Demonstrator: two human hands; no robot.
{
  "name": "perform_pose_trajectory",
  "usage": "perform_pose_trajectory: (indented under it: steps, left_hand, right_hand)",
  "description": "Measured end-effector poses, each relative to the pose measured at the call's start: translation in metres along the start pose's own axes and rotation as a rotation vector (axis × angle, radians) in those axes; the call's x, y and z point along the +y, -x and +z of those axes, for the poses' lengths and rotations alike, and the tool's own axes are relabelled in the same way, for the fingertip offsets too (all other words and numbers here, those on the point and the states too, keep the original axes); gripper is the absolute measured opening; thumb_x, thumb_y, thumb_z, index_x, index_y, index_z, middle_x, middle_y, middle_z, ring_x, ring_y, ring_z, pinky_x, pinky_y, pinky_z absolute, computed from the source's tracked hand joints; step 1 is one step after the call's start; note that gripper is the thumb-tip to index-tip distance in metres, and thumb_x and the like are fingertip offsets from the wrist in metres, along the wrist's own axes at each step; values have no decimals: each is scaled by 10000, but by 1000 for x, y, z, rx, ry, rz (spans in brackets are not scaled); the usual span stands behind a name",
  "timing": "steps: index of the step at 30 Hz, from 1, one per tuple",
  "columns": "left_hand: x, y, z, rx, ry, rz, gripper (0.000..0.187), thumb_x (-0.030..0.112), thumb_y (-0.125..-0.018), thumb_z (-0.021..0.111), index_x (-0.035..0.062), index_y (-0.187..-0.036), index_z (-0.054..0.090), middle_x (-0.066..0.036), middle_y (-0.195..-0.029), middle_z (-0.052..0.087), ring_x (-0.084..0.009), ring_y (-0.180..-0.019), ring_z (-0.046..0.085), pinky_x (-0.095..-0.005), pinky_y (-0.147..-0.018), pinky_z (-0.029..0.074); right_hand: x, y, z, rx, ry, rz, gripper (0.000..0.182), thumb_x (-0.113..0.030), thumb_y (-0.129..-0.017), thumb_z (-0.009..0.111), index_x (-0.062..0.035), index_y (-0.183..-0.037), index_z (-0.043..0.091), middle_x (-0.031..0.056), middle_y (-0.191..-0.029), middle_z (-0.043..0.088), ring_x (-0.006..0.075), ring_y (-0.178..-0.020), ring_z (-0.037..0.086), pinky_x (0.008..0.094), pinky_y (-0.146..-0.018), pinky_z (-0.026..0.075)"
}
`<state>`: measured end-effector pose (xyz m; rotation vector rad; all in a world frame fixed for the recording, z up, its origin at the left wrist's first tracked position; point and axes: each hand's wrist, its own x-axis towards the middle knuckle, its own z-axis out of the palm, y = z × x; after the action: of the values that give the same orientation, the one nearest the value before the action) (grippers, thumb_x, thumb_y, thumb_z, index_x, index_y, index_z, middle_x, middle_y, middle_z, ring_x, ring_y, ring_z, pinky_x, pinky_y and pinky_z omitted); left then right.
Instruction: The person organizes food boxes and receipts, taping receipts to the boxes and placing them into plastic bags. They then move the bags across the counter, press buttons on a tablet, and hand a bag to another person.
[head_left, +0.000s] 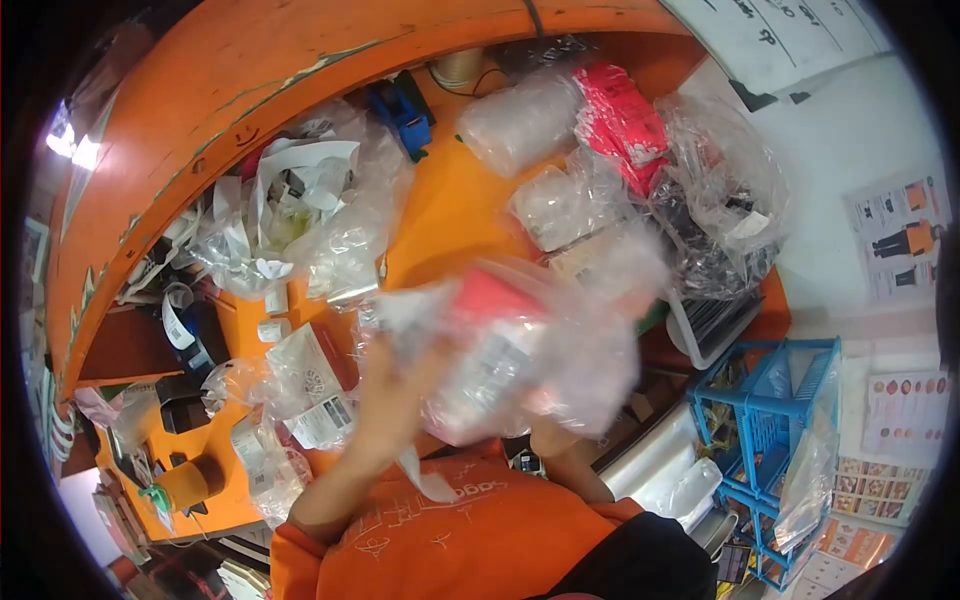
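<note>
A clear plastic-wrapped package (490,360) with a red part and a white printed label is held in front of my chest, smeared by motion. My left hand (395,390) grips its left side, the fingers blurred against the plastic. Under its lower right side is my right hand (555,437), closed on the wrap with most fingers hidden behind it. A narrow white strip (425,478) hangs below the package near my left wrist. Just left of my left hand lies a wrapped parcel (310,385) with printed labels.
Crumpled plastic and papers (310,200) cover the orange desk's left. At the back are a blue tape dispenser (400,115), a bubble-wrap roll (525,120) and a red bag (620,125). A blue plastic rack (765,420) stands right; a brown tape roll (190,482) sits lower left.
</note>
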<state>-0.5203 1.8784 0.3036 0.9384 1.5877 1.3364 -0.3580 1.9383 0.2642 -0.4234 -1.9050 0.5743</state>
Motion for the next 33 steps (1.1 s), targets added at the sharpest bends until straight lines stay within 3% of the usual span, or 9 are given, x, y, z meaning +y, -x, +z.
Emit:
perform_pose_trajectory:
  steps: [4,9,12,13,16,18,21,28,33]
  left_hand:
    - [-42,-35,-47,445,562,-417,351,305,-943,468,29,-1137,566,-89,-1044,619,-190,-917,622,-307,-796,521]
    - [-162,-68,-108,298,404,-341,323,233,-968,407,27,-1181,535,-110,-1099,606,-214,-908,630,-329,-751,545]
    - [-181,-101,-100,310,366,-450,420,309,-959,389,-23,-1184,512,-126,-1030,615,-225,-772,661,-324,-558,561]
    - [-108,-96,-53,490,501,-475,424,315,-962,385,-19,-1203,487,-130,-1027,608,-212,-742,658,-268,-479,535]
    - [-106,-115,-78,135,70,-617,438,336,-954,427,-18,-1204,486,-128,-1017,608,-234,-768,658,-304,-484,525]
    - [-124,-119,-92,209,-236,-655,473,327,-915,510,-51,-1199,496,-162,-1003,642,-266,-799,672,-351,-579,528]
    - [-90,-96,-81,273,-987,131,430,210,-823,622,-51,-1158,557,-227,-973,662,-276,-742,681,-331,-680,512]
    - [15,-74,2,295,-632,-104,294,177,-886,581,-6,-1115,608,-154,-902,683,-214,-733,688,-320,-646,513]
    - [-8,-83,28,-199,-279,-161,320,212,-914,560,-16,-1133,603,-128,-951,680,-157,-862,651,-288,-749,492]
  right_hand:
    - [23,5,-16,188,-39,295,309,-172,-794,662,11,-1008,535,104,-945,583,197,-788,582,329,-829,456]
    - [121,41,-39,708,170,752,313,-26,-798,588,-9,-1105,535,119,-1069,542,255,-1018,513,387,-937,371]
    - [154,38,-68,267,583,465,326,8,-765,527,-32,-1087,553,117,-1081,571,296,-1113,479,425,-985,322]
    - [163,35,-74,106,585,460,346,16,-752,524,-51,-1090,562,106,-1104,570,305,-1129,475,438,-998,297]
    - [180,29,-88,-92,598,433,387,45,-740,506,-101,-1089,590,56,-1160,573,280,-1174,472,456,-1001,271]
    - [190,29,-96,-186,640,368,396,56,-740,501,-103,-1090,594,47,-1174,574,287,-1149,491,408,-968,312]
    - [186,22,-101,-258,646,385,374,26,-749,531,-89,-1100,595,66,-1169,579,280,-1117,514,416,-967,316]
    - [233,-24,-30,199,528,429,325,-91,-767,652,-9,-1073,583,148,-1025,608,314,-997,549,378,-798,423]
    - [234,-40,-13,246,245,558,103,-21,-829,578,62,-884,550,171,-793,534,321,-685,504,390,-609,388]
